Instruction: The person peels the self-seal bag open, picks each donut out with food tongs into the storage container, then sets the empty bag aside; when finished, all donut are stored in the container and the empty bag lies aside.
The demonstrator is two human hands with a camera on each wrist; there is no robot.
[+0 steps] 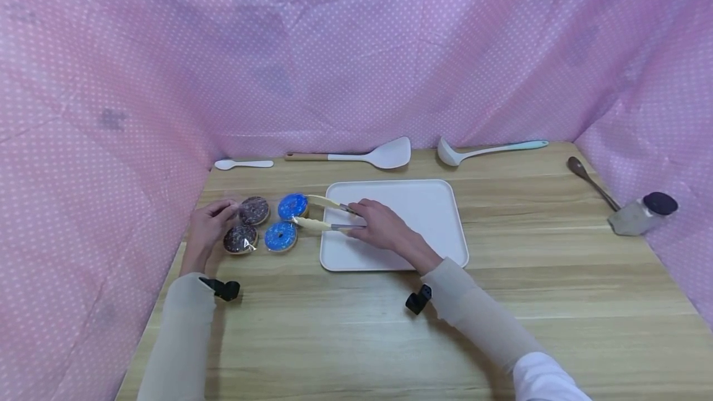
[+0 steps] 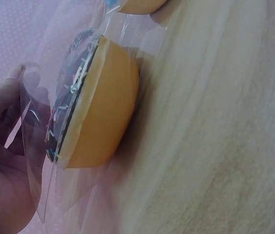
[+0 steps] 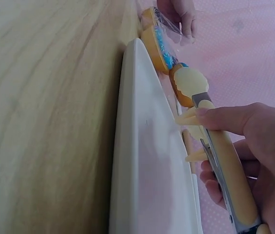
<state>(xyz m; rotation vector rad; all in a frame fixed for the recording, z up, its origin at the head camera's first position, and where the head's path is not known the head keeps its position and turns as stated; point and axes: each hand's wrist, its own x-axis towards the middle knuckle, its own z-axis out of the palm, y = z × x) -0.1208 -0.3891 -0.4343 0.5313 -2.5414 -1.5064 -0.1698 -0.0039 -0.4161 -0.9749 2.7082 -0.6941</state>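
Two blue-iced donuts, a back one [image 1: 291,205] and a front one [image 1: 272,239], lie left of a white tray [image 1: 440,252]. Beside them sit two chocolate-iced donuts with sprinkles [image 1: 253,210], [image 1: 241,240]. Clear plastic wrapping [image 2: 32,141] surrounds the chocolate donut in the left wrist view; my left hand [image 1: 208,224] pinches its edge between thumb and fingers. Over the tray, my right hand [image 1: 381,224] grips cream-tipped tongs [image 1: 314,224]. Their spread tips stand at the back blue donut; the right wrist view partly hides the contact.
Along the table's back edge lie a small white spoon [image 1: 245,164], a white spatula [image 1: 390,154] with a wooden handle, and a ladle [image 1: 450,155]. At the right are a dark spoon [image 1: 593,184] and a black-lidded jar [image 1: 637,218]. Pink dotted cloth [image 1: 356,48] encloses the table.
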